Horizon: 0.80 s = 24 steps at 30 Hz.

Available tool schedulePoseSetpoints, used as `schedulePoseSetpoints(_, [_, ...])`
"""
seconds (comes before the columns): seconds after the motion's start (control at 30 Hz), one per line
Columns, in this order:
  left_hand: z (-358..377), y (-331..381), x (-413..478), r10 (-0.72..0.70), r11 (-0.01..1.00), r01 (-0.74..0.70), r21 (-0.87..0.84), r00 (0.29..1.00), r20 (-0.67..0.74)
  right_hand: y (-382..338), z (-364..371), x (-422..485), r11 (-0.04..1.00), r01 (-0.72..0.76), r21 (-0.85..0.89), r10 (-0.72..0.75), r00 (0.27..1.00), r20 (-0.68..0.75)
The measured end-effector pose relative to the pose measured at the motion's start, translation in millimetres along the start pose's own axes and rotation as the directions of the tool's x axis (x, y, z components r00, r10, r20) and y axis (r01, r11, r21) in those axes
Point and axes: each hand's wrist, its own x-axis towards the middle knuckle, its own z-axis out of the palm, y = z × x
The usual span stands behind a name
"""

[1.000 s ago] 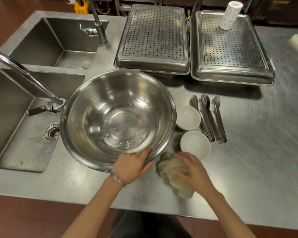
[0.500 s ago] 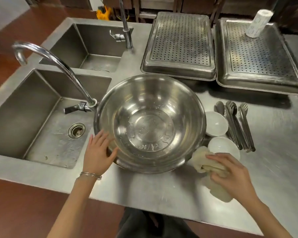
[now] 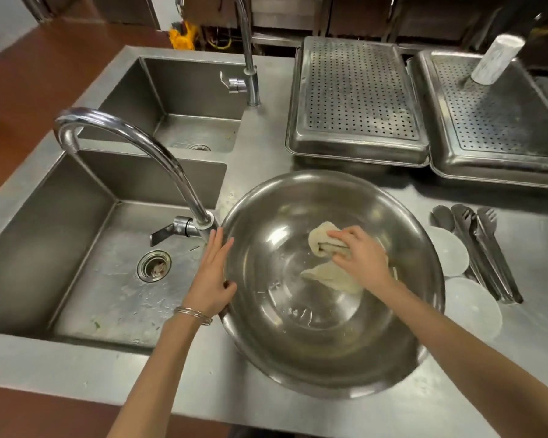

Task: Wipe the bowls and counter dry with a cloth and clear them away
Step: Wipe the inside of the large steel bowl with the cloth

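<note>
A large steel mixing bowl (image 3: pixel 314 349) sits on the steel counter (image 3: pixel 203 393), just right of the near sink. My right hand (image 3: pixel 359 259) is inside the bowl, shut on a beige cloth (image 3: pixel 326 278) pressed against the far inner wall. My left hand (image 3: pixel 212 275) lies flat against the bowl's left rim, fingers spread, steadying it. Two small white bowls (image 3: pixel 450 252) (image 3: pixel 473 306) stand on the counter to the right of the big bowl, partly hidden by its rim.
Several steel tongs (image 3: pixel 484 248) lie right of the white bowls. Two perforated steel trays (image 3: pixel 356 99) (image 3: pixel 500 121) sit at the back, the right one carrying a paper roll (image 3: pixel 495 60). Two sinks (image 3: pixel 86 267) (image 3: pixel 187 102) with tall taps (image 3: pixel 159 156) are on the left.
My right hand lifted the cloth off the counter and moved it into the big bowl. My left hand slid from the bowl's near rim to its left rim.
</note>
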Motion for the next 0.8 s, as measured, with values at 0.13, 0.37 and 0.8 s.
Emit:
schedulePoseSetpoints(0.13, [9,7,1,-0.099,0.994,0.105,0.036,0.982,-0.158,2,39,9,0.93,-0.135,-0.342,0.182,0.977,0.109])
schedulePoseSetpoints(0.37, [21,0,-5,-0.126,0.991,0.111,-0.071,0.957,-0.26,-29,91,-7,0.867,-0.031,-0.497,0.015,0.999,-0.035])
schedulePoseSetpoints(0.8, [14,0,1,-0.132,0.972,0.082,-0.222,0.967,-0.22,-51,71,48,0.933,-0.336,-0.132,0.32,0.939,-0.127])
